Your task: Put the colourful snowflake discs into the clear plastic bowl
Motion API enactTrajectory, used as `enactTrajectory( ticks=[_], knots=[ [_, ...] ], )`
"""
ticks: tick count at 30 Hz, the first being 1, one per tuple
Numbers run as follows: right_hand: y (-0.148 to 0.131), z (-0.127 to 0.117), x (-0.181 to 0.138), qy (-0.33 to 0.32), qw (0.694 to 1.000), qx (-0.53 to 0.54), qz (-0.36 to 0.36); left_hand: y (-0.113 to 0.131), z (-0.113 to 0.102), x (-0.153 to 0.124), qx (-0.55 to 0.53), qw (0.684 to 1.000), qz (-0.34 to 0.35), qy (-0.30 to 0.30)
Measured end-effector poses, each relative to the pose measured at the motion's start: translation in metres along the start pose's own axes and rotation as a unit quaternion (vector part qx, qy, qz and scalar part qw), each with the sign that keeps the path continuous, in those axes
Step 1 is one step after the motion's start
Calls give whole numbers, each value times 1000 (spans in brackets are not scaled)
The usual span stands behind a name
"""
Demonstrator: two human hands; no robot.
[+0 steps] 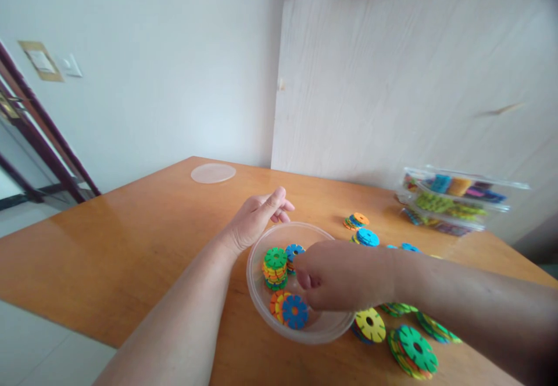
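Observation:
A clear plastic bowl (261, 299) sits on the wooden table (131, 246). Inside it are a stack of coloured toothed discs topped by a green one (275, 265), a blue disc (295, 311) over an orange one, and another blue disc (293, 252). My right hand (344, 275) reaches into the bowl, fingers curled and pinched at the discs by the stack. My left hand (257, 217) rests on the table just behind the bowl's far rim, fingers loosely curled with nothing visible in them.
More discs lie right of the bowl: a yellow one (370, 325), a green pile (416, 351), blue (367, 237) and orange (358, 220) ones farther back. A clear lid (213, 172) lies at the far edge. Clear boxes of coloured pieces (453, 200) stand by the wall.

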State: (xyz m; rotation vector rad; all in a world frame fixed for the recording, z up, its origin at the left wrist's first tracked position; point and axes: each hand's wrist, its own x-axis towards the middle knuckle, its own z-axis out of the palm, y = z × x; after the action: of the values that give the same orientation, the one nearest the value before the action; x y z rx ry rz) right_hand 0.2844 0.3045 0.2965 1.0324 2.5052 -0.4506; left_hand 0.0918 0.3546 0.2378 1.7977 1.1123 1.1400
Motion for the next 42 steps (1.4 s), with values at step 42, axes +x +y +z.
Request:
enactTrajectory(
  ticks=[42],
  knots=[
    [44,48,-100,170,984,41,28,-4,-3,1,18,1000,7,9]
  ],
)
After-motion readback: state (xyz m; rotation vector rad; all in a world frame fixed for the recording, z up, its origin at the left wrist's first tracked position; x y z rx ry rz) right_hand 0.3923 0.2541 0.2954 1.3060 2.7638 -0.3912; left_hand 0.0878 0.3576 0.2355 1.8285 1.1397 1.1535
